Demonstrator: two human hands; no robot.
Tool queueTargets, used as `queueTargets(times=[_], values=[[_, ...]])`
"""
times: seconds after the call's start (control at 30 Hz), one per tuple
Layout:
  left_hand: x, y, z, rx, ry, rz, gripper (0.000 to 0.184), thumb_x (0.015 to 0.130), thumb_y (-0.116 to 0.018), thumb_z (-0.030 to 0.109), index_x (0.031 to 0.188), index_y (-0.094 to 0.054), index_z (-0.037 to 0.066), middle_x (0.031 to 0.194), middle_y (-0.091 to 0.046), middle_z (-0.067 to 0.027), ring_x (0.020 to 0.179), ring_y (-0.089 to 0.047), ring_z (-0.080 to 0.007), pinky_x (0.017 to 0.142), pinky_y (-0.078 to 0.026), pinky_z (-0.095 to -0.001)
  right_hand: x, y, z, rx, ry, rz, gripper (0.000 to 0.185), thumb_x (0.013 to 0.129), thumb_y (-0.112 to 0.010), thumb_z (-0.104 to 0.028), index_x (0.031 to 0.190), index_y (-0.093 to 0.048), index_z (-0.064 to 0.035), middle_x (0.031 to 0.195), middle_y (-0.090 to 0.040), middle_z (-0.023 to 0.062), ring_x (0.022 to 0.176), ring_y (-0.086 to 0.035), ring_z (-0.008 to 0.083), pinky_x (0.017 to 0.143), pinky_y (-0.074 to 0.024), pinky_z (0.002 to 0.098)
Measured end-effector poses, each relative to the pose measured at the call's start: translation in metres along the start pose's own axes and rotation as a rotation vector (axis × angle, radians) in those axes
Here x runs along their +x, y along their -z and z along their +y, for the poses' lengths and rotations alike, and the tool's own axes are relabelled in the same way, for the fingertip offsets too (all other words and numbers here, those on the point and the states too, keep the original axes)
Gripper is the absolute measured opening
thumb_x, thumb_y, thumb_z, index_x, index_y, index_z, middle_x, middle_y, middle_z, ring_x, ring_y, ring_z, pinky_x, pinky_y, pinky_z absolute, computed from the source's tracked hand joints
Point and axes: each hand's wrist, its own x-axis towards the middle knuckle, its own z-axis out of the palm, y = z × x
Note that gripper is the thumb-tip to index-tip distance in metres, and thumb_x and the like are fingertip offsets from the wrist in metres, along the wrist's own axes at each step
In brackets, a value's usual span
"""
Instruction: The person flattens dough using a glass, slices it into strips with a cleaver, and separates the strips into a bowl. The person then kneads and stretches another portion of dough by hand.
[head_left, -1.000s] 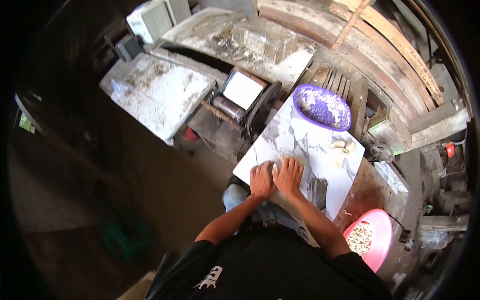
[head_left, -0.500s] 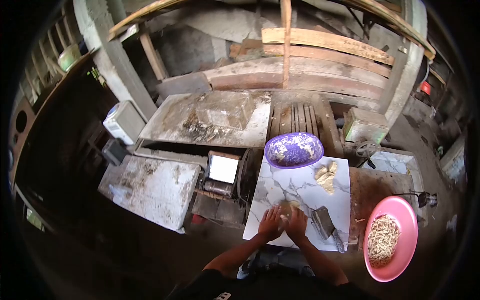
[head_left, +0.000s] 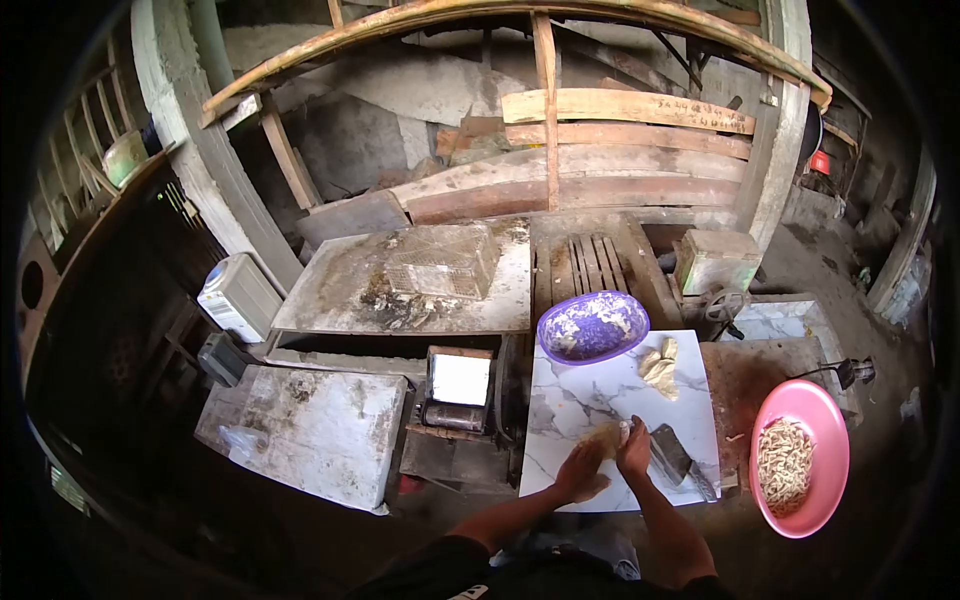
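My left hand (head_left: 580,474) is low over the marble-patterned board (head_left: 560,385), its fingers against a piece of dough (head_left: 603,437) blurred by motion. Edge-on at the dough's right side, my right hand (head_left: 634,450) has a pale bit showing at its fingers. The dough is partly hidden between the two hands. To the right of my right hand lies a cleaver (head_left: 670,453) with its handle toward the board's front right corner. Further back on the board are several pale dough pieces (head_left: 659,370) and a purple basin (head_left: 590,345) smeared with dough.
A pink basin (head_left: 835,440) with many cut dough strips (head_left: 784,465) stands at the right. Left of the board is a roller machine (head_left: 455,415), beside a worn white slab (head_left: 300,425). A wire-mesh box (head_left: 440,265) sits on the slab behind.
My hands have come off a flat press on the board, turned and now hold the dough between them. The view has shifted, so the board appears lower and further right.
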Motion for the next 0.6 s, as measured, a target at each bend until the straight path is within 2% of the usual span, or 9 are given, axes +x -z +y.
queueTargets(times=[0.17,0.27,0.3,0.33,0.37,0.4,0.43,0.53,0.6], values=[[0.018,-0.002,-0.003,0.118,-0.014,0.017,0.080,0.084,-0.064,0.042,0.140,-0.033,-0.006,0.146,-0.035,-0.0242,0.139,-0.030,-0.0365,0.115,-0.023,-0.0441,0.015,-0.007,0.016,0.078,-0.140,-0.003,0.044,0.100,-0.045,-0.032,0.124,-0.046,0.0046,0.113,-0.058,0.0290,0.105,-0.056,0.0460,0.091,-0.0446,0.0482],[0.026,0.000,-0.005,0.045,0.071,-0.037,0.074,0.085,-0.062,0.038,0.141,-0.034,-0.003,0.147,-0.035,-0.0228,0.136,-0.034,-0.0355,0.113,-0.027,-0.0443,0.029,-0.005,0.023,0.130,-0.040,0.093,0.043,0.100,-0.045,-0.029,0.125,-0.045,0.0052,0.105,-0.061,0.0274,0.096,-0.059,0.0449,0.086,-0.0458,0.0474],[0.025,0.001,-0.003,0.130,0.025,0.068,0.071,0.086,-0.062,0.036,0.141,-0.035,-0.001,0.147,-0.035,-0.0216,0.135,-0.036,-0.0348,0.112,-0.028,-0.0447,0.033,0.005,0.014,0.183,-0.058,0.092,0.048,0.096,-0.053,-0.030,0.128,-0.044,0.0045,0.094,-0.061,0.0221,0.086,-0.060,0.0378,0.080,-0.0473,0.0435],[0.025,-0.004,-0.004,0.217,-0.024,0.172,0.069,0.086,-0.061,0.034,0.141,-0.036,0.001,0.147,-0.036,-0.0204,0.134,-0.038,-0.0342,0.111,-0.030,-0.0450,0.038,0.010,0.013,0.186,-0.056,0.086,0.048,0.096,-0.053,-0.030,0.128,-0.044,0.0045,0.094,-0.061,0.0221,0.086,-0.060,0.0378,0.080,-0.0473,0.0435],[0.027,-0.007,-0.006,0.114,-0.032,0.205,0.064,0.088,-0.059,0.033,0.142,-0.037,0.007,0.147,-0.037,-0.0174,0.133,-0.038,-0.0342,0.111,-0.029,-0.0467,0.044,0.016,0.015,0.203,-0.062,0.000,0.054,0.092,-0.059,-0.032,0.129,-0.044,0.0036,0.088,-0.059,0.0189,0.082,-0.059,0.0336,0.078,-0.0474,0.0413],[0.027,-0.010,-0.006,0.116,-0.028,0.205,0.064,0.088,-0.059,0.033,0.142,-0.037,0.007,0.147,-0.037,-0.0174,0.133,-0.038,-0.0342,0.111,-0.029,-0.0467,0.051,0.023,0.015,0.218,-0.066,-0.084,0.061,0.089,-0.066,-0.034,0.131,-0.043,0.0027,0.083,-0.058,0.0158,0.078,-0.058,0.0294,0.076,-0.0476,0.0391],[0.027,-0.013,-0.005,0.142,0.004,0.208,0.061,0.090,-0.057,0.032,0.142,-0.038,0.008,0.146,-0.037,-0.0169,0.134,-0.037,-0.0349,0.110,-0.029,-0.0478,0.056,0.036,0.002,0.212,-0.145,-0.158,0.078,0.077,-0.079,-0.035,0.136,-0.041,0.0009,0.085,-0.056,0.0128,0.079,-0.057,0.0254,0.075,-0.0482,0.0371],[0.031,-0.015,-0.003,0.176,0.036,0.202,0.055,0.091,-0.055,0.032,0.140,-0.041,0.010,0.145,-0.039,-0.0147,0.134,-0.036,-0.0343,0.110,-0.028,-0.0481,0.060,0.035,0.020,0.225,-0.028,-0.141,0.087,0.072,-0.084,-0.031,0.139,-0.039,0.0003,0.093,-0.056,0.0124,0.083,-0.056,0.0254,0.076,-0.0481,0.0376],[0.034,-0.024,-0.010,0.177,-0.014,0.254,0.049,0.092,-0.053,0.032,0.135,-0.048,0.010,0.143,-0.041,-0.0126,0.132,-0.036,-0.0326,0.108,-0.028,-0.0471,0.065,0.037,0.025,0.217,-0.004,-0.135,0.088,0.070,-0.086,-0.028,0.140,-0.040,-0.0013,0.107,-0.054,0.0156,0.093,-0.057,0.0293,0.082,-0.0493,0.0392]])
